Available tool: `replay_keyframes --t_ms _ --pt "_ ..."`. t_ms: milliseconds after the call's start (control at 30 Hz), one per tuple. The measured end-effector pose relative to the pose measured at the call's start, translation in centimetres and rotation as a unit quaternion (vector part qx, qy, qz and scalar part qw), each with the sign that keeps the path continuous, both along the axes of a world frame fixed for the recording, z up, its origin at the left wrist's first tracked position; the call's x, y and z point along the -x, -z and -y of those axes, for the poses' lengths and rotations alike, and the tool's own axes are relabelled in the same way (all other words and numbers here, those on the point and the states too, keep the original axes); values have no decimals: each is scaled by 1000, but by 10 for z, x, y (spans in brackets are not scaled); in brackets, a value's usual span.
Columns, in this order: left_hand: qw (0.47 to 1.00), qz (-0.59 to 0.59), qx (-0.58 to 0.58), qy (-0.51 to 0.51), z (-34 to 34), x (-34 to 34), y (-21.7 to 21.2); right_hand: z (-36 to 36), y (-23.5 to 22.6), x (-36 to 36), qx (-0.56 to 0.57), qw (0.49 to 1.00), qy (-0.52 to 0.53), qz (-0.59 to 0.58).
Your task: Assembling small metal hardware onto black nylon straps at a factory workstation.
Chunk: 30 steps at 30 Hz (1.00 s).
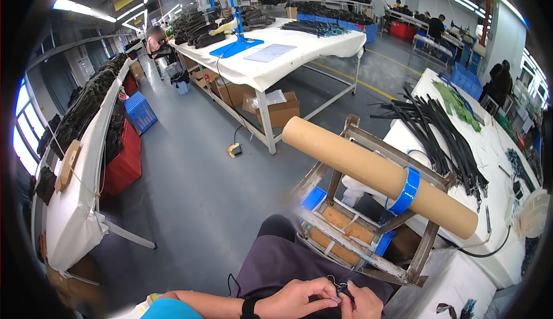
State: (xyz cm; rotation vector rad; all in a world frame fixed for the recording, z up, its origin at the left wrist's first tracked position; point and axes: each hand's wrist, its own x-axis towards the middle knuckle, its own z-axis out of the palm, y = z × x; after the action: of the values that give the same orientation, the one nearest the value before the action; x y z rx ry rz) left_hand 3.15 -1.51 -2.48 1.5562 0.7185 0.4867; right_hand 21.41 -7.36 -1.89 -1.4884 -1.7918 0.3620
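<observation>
Low in the view, my left hand (299,299) and my right hand (363,303) meet over my lap, fingertips pinched close together. Between them is a small dark looped piece (341,286), thin like cord or wire, with a bit of shine; its exact kind is too small to make out. Both hands are closed on it. A black band (249,307) circles my left wrist. Just beyond my hands, a brown cardboard tube (357,160) with a blue tape ring (405,191) around it lies across a worn metal frame (426,250).
On the right, a white-covered table (501,227) bears black straps (438,140), green pieces (458,106) and a small fan (533,212). Ahead, another table (271,65) carries a blue press (233,25). A red bin (124,160) and blue crate (140,111) stand left. People work farther back.
</observation>
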Motion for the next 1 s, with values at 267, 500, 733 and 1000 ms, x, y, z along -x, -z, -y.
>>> replay_keyframes --t_ms 267,500,733,1000 --pt "996 5 -83 19 -3 -4 -2 6 6 -11 8 999 -39 35" --pt "885 -51 -462 27 -21 -11 -2 -3 20 -17 5 994 -88 59" --pt "973 -28 -228 8 -26 -23 16 0 28 -14 38 994 -98 -31" --pt "1000 -11 -12 -13 -15 -27 22 11 36 -17 41 995 -89 -21"
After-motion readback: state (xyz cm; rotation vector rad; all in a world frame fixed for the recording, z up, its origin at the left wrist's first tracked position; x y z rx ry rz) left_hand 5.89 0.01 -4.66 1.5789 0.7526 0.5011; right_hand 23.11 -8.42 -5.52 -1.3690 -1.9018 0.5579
